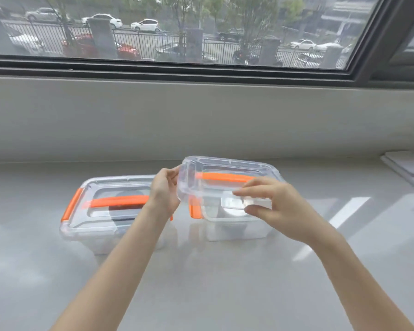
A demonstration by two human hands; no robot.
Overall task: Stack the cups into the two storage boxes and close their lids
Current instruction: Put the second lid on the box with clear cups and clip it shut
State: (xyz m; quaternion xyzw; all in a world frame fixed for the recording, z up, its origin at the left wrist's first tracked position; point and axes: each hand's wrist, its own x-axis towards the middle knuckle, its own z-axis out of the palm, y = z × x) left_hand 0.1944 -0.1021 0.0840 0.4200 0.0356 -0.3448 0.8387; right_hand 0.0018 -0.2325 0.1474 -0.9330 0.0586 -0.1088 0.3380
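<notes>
Two clear storage boxes with orange handles and clasps stand side by side on the pale counter. The left box has its lid on, and dark cups show dimly through it. The right box is uncovered, with a cup faintly visible inside. Its clear lid hangs tilted just above it. My left hand grips the lid's left end. My right hand pinches the lid's near edge.
The counter runs back to a low grey wall under a wide window. A flat white object lies at the far right edge. An orange clasp hangs loose on the right box's left end.
</notes>
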